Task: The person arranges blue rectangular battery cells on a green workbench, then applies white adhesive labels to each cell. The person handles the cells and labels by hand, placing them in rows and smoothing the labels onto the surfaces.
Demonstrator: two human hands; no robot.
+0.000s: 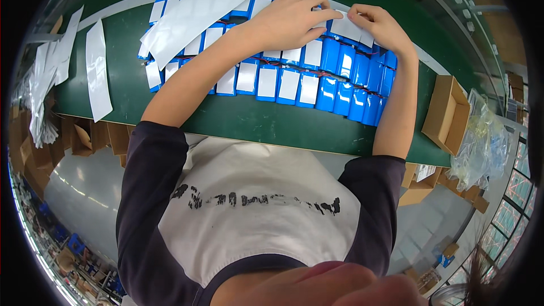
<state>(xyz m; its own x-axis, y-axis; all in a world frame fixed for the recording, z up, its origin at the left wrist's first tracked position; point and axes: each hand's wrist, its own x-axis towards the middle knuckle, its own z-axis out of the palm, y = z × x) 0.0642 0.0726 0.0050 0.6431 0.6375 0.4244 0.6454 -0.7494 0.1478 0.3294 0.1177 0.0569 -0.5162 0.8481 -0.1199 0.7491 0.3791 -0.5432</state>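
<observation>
Rows of blue shrink-wrapped battery packs [343, 97] lie across the green table, with thin red and dark wires between the rows. White rectangular labels [267, 83] cover many packs on the left and middle, while those at the lower right show bare blue. Over the far row, my right hand [385, 28] pinches thumb and forefinger at the edge of a white label [347, 28]. Beside it my left hand [292, 21] spreads bent fingers above the packs, its forefinger reaching that label's edge. Its palm and some packs underneath are hidden.
A large white backing sheet [209, 11] lies slanted over the packs at the left. A narrow white strip [98, 73] rests farther left, near more hanging sheets [48, 79]. At the table's right edge are an open cardboard box [447, 114] and clear plastic bags [483, 141].
</observation>
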